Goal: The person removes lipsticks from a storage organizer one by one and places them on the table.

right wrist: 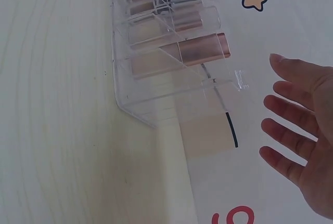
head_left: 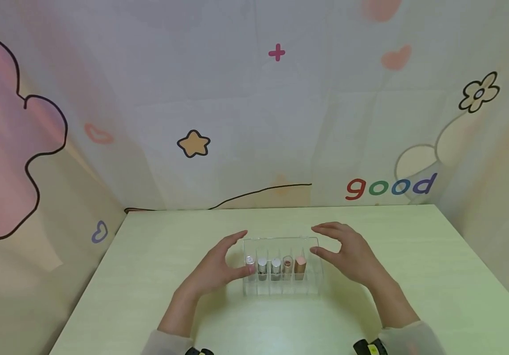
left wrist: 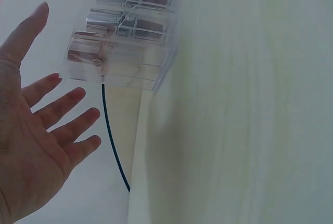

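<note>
A clear plastic lipstick organizer (head_left: 281, 290) stands on the table with several lipsticks upright in a row. At the row's right end is a rose-gold lipstick (head_left: 300, 266), beside a clear-capped reddish lipstick (head_left: 287, 265). Further left come two silver-capped lipsticks (head_left: 275, 266) and a pale lipstick (head_left: 250, 260). My left hand (head_left: 213, 268) is at the organizer's left side, fingers spread; its thumb overlaps the pale lipstick in the head view. On the other side my right hand (head_left: 353, 251) holds nothing, with a gap between its fingertips and the box in the right wrist view.
The pale green table (head_left: 148, 296) runs back to a printed cloth backdrop (head_left: 254, 108) with a star, hearts and the word "good". Cloth also hangs at the left and right sides. The organizer's far right slot has no lipstick.
</note>
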A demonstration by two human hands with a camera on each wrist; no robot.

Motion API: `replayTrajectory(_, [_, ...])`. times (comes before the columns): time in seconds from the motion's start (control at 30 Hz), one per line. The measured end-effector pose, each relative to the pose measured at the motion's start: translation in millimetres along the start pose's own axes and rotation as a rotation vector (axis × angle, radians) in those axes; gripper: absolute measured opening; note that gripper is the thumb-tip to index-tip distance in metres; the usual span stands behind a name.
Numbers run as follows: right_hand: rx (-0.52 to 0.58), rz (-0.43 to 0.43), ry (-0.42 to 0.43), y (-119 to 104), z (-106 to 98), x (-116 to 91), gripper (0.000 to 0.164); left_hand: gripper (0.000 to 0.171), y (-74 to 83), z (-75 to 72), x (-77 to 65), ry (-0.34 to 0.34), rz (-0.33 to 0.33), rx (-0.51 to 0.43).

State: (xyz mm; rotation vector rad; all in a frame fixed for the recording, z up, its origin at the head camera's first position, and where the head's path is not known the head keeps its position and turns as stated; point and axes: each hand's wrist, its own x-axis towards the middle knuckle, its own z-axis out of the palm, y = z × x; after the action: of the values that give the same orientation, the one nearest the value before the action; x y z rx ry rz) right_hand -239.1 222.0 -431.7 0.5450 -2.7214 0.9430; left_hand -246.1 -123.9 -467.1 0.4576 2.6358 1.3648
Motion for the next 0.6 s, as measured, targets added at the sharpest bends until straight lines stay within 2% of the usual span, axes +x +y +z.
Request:
replayTrajectory(0.33, [0.033,-0.012,0.006,-1.3,9.7,-2.8,0.042,0.101,-4.9,8.1,-2.0,-0.051,0.036,-0.042])
replayTrajectory(0.6, [0.029,-0.008,0.024,-2.3,17.1,-4.4,0.039,0.102,-7.2,11.0,-1.9,-0.053,0.060,-0.049])
